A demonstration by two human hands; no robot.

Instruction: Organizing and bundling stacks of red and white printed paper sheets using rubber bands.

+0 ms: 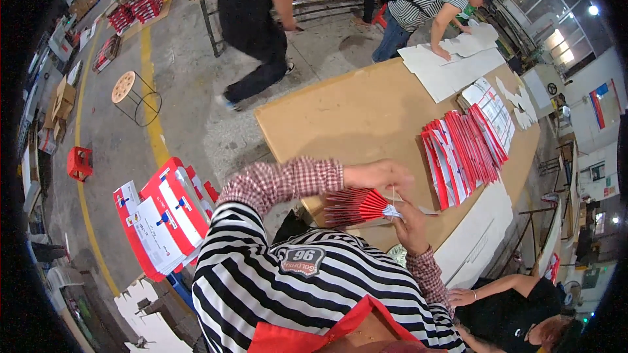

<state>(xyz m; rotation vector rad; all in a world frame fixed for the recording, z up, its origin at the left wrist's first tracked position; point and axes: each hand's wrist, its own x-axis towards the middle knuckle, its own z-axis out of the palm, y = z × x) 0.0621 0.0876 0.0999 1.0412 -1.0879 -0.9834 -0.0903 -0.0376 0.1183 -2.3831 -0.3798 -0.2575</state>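
Note:
A bundle of red folded sheets [358,208] fans out in front of my chest, above the near edge of the table. Its pleats spread toward the left and gather into a narrow white end on the right. My right hand [412,227] is closed around that gathered end. Just beyond it, my left hand [381,175] reaches across the bundle with its fingers bent together. A thin pale string [393,194] runs between the fingers of both hands at the gathered end. The left fingertips are slightly blurred.
On the tan table [340,114] lie a row of red-and-white folded packages [461,157] and white sheets [451,65]. More red-and-white packages [163,222] are stacked at my left. A co-worker in stripes [428,3] leans over the far end; another person [513,314] is close at right.

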